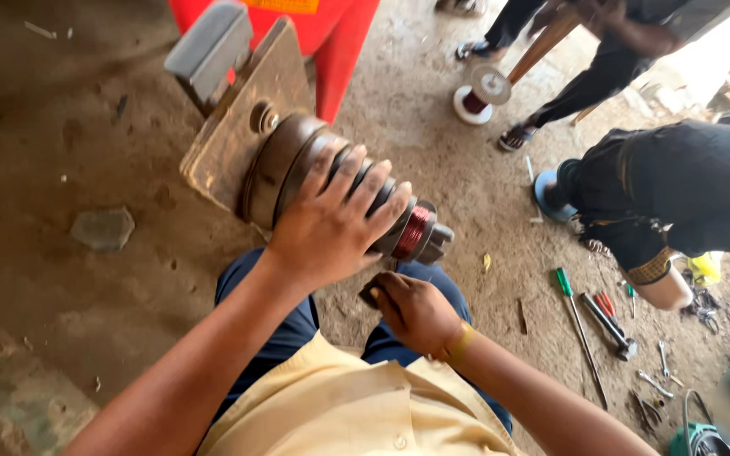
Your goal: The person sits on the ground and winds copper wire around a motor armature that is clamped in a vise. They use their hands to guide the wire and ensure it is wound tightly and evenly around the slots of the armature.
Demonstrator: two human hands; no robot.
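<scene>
My left hand [331, 224] lies spread flat over the stepped dark former [344, 190], fingers apart, pressing it. My right hand [414, 311] sits below, curled shut on a small dark piece I cannot identify. Risk, as I judge it: if my palm slips, the red copper winding [413, 232] near the former's tip could loosen or jump a step. The former projects from a worn wooden plate [234, 127] above my knees. Screwdrivers [580, 325] lie on the dirt floor [69, 152].
</scene>
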